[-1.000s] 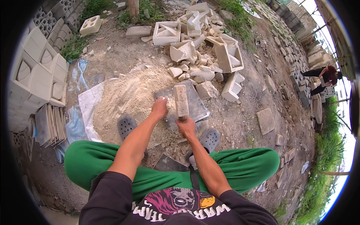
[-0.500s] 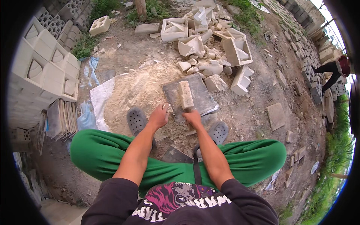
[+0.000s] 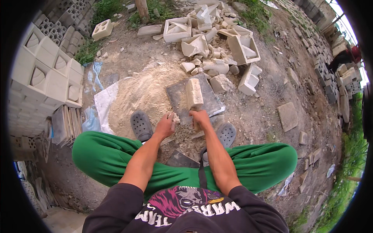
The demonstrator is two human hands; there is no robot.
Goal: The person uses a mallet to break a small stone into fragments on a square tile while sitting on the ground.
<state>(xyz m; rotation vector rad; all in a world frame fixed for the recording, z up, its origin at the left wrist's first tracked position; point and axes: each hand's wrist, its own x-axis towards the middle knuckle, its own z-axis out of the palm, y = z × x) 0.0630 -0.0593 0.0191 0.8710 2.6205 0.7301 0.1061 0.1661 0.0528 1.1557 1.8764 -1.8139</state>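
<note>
My right hand (image 3: pixel 199 117) is closed around the handle of a mallet. Its dusty, pale block-shaped head (image 3: pixel 194 92) points away from me above a dark flat slab (image 3: pixel 176 90). My left hand (image 3: pixel 166 125) is closed on a small pale chunk of broken block (image 3: pixel 176 118), mostly covered by the fingers. The chunk is a little left of the mallet, near the slab's front corner. Beyond my left hand spreads a heap of sandy crushed material (image 3: pixel 143 93), lying partly on a white sheet (image 3: pixel 107 101).
Broken pale blocks and rubble (image 3: pixel 210 66) lie beyond the slab. Stacked moulded blocks (image 3: pixel 50 77) rise at the left, with thin boards (image 3: pixel 70 124) leaning beside them. My grey clogs (image 3: pixel 141 125) flank the work spot. Another person (image 3: pixel 347 56) bends over blocks at the far right.
The mallet head and my right hand have risen slightly away from me. My left hand has turned a little, showing more of the chunk. The person at far right has shifted and bent lower.
</note>
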